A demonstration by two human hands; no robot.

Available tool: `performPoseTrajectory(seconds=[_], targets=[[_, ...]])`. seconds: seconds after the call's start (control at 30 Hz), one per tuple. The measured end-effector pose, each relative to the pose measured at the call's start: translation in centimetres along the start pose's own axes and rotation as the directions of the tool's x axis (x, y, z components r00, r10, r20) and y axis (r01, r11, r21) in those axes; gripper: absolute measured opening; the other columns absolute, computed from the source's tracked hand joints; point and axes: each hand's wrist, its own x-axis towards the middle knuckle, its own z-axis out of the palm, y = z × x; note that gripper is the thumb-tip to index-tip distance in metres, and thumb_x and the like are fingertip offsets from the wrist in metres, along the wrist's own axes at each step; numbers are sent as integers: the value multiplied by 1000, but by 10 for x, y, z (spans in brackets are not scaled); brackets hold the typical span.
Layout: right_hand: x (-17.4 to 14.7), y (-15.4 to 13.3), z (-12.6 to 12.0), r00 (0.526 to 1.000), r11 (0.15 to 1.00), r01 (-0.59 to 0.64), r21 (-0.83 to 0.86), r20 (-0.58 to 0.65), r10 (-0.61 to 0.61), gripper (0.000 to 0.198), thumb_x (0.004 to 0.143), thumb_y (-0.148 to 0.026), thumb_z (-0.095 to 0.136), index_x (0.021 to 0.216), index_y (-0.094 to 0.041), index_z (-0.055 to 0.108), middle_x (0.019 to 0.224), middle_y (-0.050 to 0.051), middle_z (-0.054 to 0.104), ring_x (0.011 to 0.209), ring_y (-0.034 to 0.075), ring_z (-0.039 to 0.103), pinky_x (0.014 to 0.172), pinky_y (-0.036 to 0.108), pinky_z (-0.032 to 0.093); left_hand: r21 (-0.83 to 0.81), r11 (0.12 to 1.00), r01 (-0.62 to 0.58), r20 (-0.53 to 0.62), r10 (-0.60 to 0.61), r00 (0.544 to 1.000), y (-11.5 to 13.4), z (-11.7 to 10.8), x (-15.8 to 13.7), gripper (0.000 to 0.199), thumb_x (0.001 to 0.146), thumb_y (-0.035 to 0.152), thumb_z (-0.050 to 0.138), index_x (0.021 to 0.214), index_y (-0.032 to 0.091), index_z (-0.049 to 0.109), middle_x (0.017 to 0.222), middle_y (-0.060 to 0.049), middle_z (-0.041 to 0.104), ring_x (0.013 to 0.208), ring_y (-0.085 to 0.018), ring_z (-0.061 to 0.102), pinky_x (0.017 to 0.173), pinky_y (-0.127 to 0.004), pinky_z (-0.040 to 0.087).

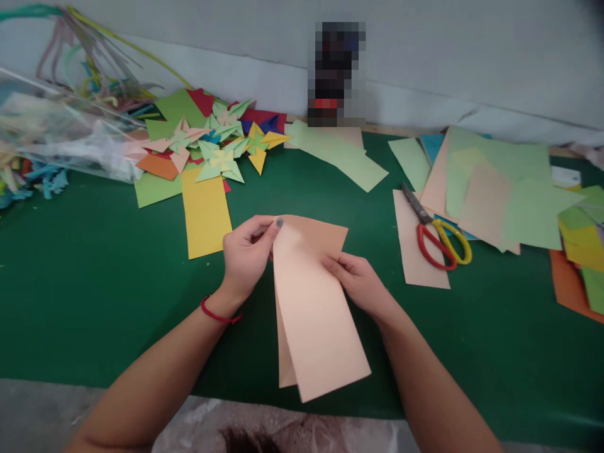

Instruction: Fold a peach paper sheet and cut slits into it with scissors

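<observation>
Near, our forearms (155, 371) cross the surface (94, 283); left grip (248, 255) and right grip (356, 277) are both clamped on plain peach paper (321, 327).

Green tabletop (94, 283), yellow paper (206, 217), orange sheet (570, 289)

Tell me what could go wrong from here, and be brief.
The peach paper is held between the left hand and right hand with its layers splayed apart at the lower left, so creasing it like this might leave the edges misaligned. The scissors lie uncovered on a pale pink sheet beyond the right hand; a careless reach might meet the blades.
</observation>
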Motion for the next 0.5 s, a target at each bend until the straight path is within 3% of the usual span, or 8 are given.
performPoseTrajectory(seconds=[0.27, 0.5], targets=[[-1, 0, 0, 999, 999, -29, 42, 18, 28, 31, 84, -44, 52, 96, -19, 67, 92, 5, 66, 77, 18, 58, 64, 28, 45, 0, 1000, 5, -11, -5, 1000, -1, 0, 1, 12, 76, 30, 65, 73, 18, 67, 50, 3, 56, 39, -6, 45, 34, -16, 37], [0, -3, -1, 997, 992, -72, 99, 48, 68, 23, 80, -39, 60, 88, -18, 67, 85, 3, 67, 71, 15, 59, 59, 26, 46, 33, 999, -19, -18, 19, 1000, 1, -1, 0, 12, 77, 28, 65, 73, 18, 67, 51, 3, 55, 41, -6, 45, 36, -16, 36]])
